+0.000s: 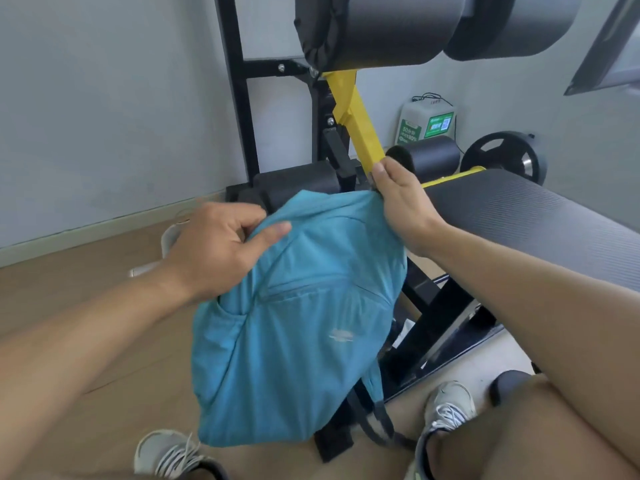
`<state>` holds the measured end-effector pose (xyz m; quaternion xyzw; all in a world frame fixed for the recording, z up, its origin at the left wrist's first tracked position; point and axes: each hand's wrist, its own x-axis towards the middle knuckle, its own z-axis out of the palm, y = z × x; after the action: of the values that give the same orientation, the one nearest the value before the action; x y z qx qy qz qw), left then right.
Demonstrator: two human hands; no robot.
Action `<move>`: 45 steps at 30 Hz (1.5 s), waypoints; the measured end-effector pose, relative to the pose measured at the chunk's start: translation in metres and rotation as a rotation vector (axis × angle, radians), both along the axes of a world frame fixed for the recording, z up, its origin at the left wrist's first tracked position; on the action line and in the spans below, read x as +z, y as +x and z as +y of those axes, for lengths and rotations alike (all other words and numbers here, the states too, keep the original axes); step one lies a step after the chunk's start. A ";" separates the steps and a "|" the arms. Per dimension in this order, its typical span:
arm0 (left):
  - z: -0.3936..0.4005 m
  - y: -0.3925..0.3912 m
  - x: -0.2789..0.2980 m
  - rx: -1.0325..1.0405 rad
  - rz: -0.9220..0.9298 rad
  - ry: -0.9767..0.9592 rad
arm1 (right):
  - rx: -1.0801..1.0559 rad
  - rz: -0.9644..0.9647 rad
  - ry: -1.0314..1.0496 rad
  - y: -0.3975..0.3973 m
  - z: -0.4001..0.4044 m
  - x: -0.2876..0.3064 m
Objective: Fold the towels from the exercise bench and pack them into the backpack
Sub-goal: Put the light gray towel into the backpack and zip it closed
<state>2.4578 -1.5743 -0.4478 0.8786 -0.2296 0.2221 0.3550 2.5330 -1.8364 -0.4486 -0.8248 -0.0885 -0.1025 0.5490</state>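
Observation:
A blue backpack (294, 320) hangs in the air in front of me, its front pocket zipper facing me and black straps dangling below. My left hand (218, 247) pinches the fabric at its upper left corner. My right hand (401, 202) grips the top right corner, close to the yellow bar of the exercise bench (519, 216). The bench's ribbed grey pad lies to the right and shows no towels. No towel is visible anywhere; the backpack's opening faces away from me.
Black foam rollers (426, 157) and the bench's black frame (433, 306) stand behind and under the backpack. A weight plate (502, 157) and a white-green device (427, 123) sit by the wall. My shoes (450, 407) rest on the wood floor.

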 end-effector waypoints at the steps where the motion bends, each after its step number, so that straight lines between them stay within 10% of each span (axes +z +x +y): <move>1: 0.007 0.003 -0.006 -0.022 0.068 0.030 | -0.008 -0.058 0.018 -0.006 0.010 0.009; 14: -0.038 0.011 0.013 -0.074 0.062 -0.005 | 0.307 -0.323 -0.068 -0.042 0.056 0.045; 38: 0.055 0.017 0.020 0.519 -0.363 -0.259 | 0.349 0.700 -0.166 0.011 0.028 -0.093; 42: 0.047 0.005 0.018 0.394 -0.384 -0.142 | 0.365 0.654 -0.392 0.012 0.029 -0.085; 45: 0.033 -0.007 0.015 0.085 -0.430 0.054 | 0.343 0.490 -0.149 0.013 0.034 -0.059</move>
<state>2.4506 -1.5412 -0.4328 0.8291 -0.2687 0.4127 0.2645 2.5464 -1.8025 -0.5078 -0.8360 -0.0989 0.2004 0.5011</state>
